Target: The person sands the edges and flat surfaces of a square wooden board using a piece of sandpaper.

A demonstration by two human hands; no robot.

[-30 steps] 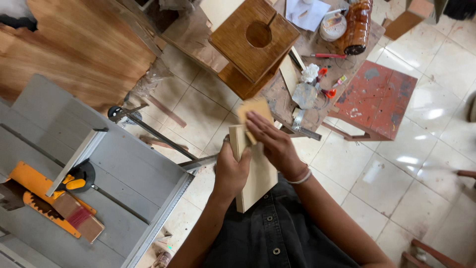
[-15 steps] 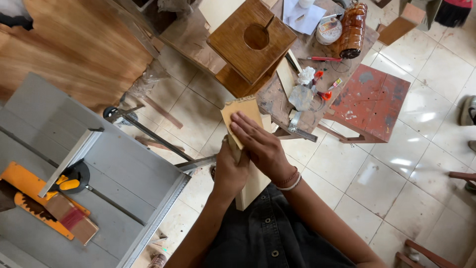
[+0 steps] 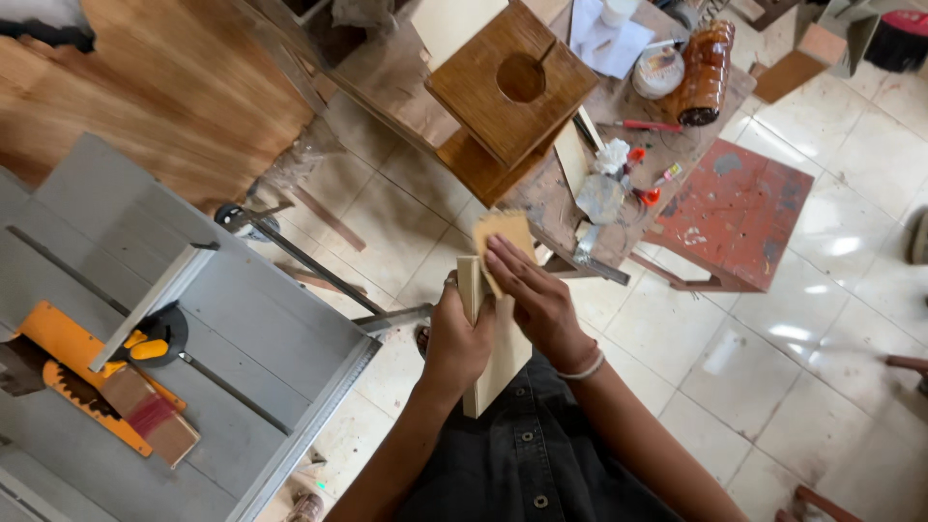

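Pale floor tiles [image 3: 677, 319] fill the workshop below the camera, with a grey saw table [image 3: 242, 329] at the left and a cluttered work table [image 3: 551, 198] ahead, a red paint-stained stool [image 3: 735, 198] beside its right edge.

Over the floor, between the saw table's near right corner and the work table's near edge, the person holds a pale wooden board [image 3: 503, 353] on edge against their dark shirt. The left hand [image 3: 454, 338] is wrapped closed around the board's left edge and steadies it. The right hand [image 3: 536, 295] lies flat with fingers stretched, pressing a tan sheet of sandpaper [image 3: 503, 232] onto the board's upper end; the sheet sticks out past the fingertips toward the work table.

The step in hand looks like sanding the board's top edge and face. The next stroke seems to call for even pressure from the flat right hand along the grain, while the left keeps the board from rocking and stays clear of the abrasive.

On the work table stand a brown wooden box with a round hole [image 3: 512, 77], a brown bottle [image 3: 704, 63] and a white tub [image 3: 659, 70].
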